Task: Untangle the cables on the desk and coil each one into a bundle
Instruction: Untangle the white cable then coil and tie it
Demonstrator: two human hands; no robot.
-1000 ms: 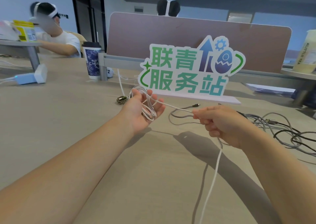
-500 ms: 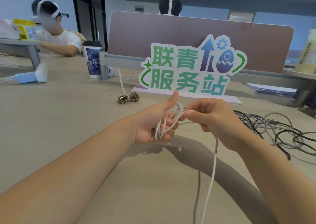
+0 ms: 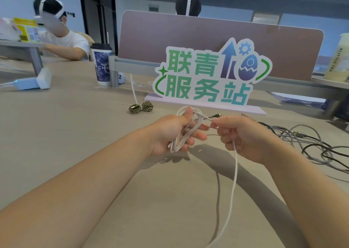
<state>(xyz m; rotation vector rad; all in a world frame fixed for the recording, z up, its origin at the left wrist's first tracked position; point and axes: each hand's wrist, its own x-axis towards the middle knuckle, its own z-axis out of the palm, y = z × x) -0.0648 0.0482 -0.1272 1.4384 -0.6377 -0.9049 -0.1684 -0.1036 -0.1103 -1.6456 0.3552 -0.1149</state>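
My left hand [image 3: 170, 132] holds several loops of a white cable [image 3: 184, 134], with the thumb up through the coil and the fingers curled under it. Just to its right, my right hand [image 3: 239, 136] pinches the same white cable near its metal plug, and the loose length hangs down from that hand towards the bottom edge. A tangle of grey and black cables [image 3: 309, 143] lies on the desk to the right. A coiled, braided green-brown cable [image 3: 140, 107] rests on the desk behind my left hand.
A standing sign [image 3: 211, 73] with green characters is right behind my hands, in front of a brown divider panel [image 3: 188, 36]. A paper cup [image 3: 102, 64] stands at back left, a white and blue device [image 3: 34, 81] at far left. A person sits beyond.
My hands drew together, then eased apart a little. My left hand turned and closed its fingers around the white loops, and my right hand brought another turn of cable onto the coil.
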